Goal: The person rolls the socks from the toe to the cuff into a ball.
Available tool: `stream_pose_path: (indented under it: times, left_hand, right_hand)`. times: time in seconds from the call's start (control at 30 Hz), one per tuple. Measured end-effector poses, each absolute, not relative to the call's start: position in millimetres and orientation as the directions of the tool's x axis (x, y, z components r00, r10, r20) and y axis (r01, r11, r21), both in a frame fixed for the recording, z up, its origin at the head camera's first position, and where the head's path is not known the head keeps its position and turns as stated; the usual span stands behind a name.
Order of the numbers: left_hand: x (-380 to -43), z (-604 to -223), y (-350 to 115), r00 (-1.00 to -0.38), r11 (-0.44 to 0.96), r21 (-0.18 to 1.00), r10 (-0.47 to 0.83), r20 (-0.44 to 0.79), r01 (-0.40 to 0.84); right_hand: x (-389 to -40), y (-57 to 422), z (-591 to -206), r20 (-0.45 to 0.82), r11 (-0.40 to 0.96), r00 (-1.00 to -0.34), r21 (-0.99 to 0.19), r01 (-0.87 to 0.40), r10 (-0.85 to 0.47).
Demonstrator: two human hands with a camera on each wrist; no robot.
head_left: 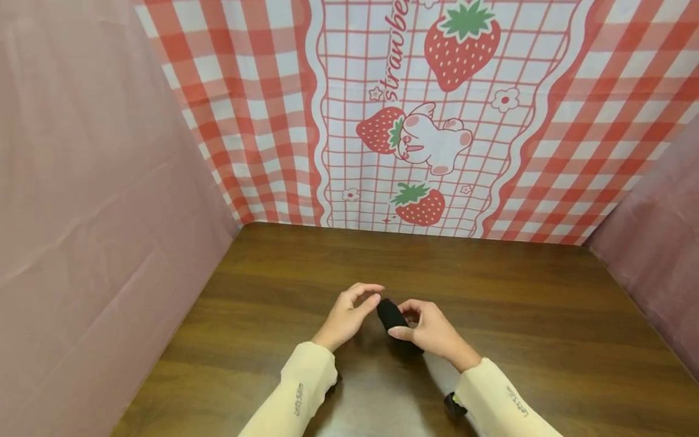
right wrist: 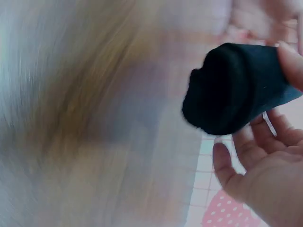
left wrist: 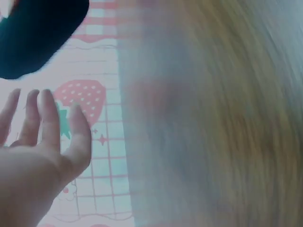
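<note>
A black, soft-looking tube of cloth [head_left: 391, 315] is held above the table by my right hand [head_left: 431, 331], thumb on one side and fingers on the other. Its hollow end, with a thick dark rim, shows in the right wrist view, where the black tube [right wrist: 265, 78] has the right thumb lying on it. My left hand [head_left: 345, 315] is beside the far upper end, thumb tip right at it, fingers loosely bent. In the left wrist view those left fingers [left wrist: 47, 118] spread below the black tube [left wrist: 38, 35] without curling round it.
Brown wood-grain table [head_left: 262, 273] lies under both hands. A red-and-white curtain with strawberries [head_left: 415, 121] hangs along its far edge. Plain pink cloth [head_left: 98, 182] closes the left side, more pink cloth [head_left: 650, 224] the right. A small black device [head_left: 455, 403] sits at the right wrist.
</note>
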State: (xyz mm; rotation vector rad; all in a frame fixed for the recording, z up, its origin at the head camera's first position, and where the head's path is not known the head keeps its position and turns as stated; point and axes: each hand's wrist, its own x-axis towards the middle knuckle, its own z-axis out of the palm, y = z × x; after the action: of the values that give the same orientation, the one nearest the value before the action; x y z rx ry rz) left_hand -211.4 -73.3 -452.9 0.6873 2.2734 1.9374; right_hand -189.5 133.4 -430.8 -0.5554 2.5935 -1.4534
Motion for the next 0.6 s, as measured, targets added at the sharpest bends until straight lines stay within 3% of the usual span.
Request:
stream_pose_path:
  times: [0.13, 0.27, 0.4, 0.6]
  left_hand:
    - [-204, -448, -69, -0.883, -0.101, 0.992, 0.454, 0.117, 0.08]
    - [-196, -442, -64, -0.831, -0.218, 0.975, 0.548, 0.095, -0.033]
    - [-189, -438, -61, -0.82, -0.285, 0.958, 0.556, 0.134, -0.036]
    - [-185, -435, -56, -0.804, -0.335, 0.942, 0.569, 0.173, -0.035]
  right_hand:
    - [-176, 141, -423, 0.093, 0.185, -0.914, -0.966, -0.178, -0.395]
    - [-167, 145, -417, 0.097, -0.042, -0.887, -0.995, -0.088, -0.45]
    - [-162, 149, -413, 0.102, -0.135, -0.86, -0.99, -0.038, -0.501]
    - [-158, 156, -411, 0.099, -0.152, -0.827, -0.988, -0.017, -0.553]
